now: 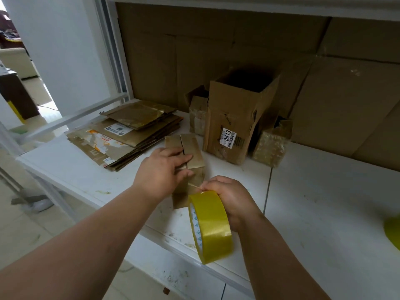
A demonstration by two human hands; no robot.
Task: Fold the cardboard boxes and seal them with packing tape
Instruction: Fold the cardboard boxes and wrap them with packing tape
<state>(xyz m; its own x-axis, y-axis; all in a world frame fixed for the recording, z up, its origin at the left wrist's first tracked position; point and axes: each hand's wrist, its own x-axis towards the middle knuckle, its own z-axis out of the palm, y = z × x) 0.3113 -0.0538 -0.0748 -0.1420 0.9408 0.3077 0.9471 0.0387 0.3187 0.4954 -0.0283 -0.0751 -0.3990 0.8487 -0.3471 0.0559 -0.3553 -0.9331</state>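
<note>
A small cardboard box (pixel 192 152) stands on the white table (pixel 313 202) with its two top flaps folded shut, a seam between them. My left hand (pixel 161 169) lies flat on the flaps with straight fingers, pressing them down. My right hand (pixel 231 198) grips a yellow roll of packing tape (pixel 211 228) at the box's near side. A thin strip of tape runs from the roll to the box's front face.
A stack of flattened cardboard boxes (pixel 127 133) lies at the left. An open tall box (pixel 236 118) with a 0613 label stands behind, flanked by two small taped boxes (pixel 270 146). Cardboard sheets line the back wall. A yellow object (pixel 392 230) shows at the right edge.
</note>
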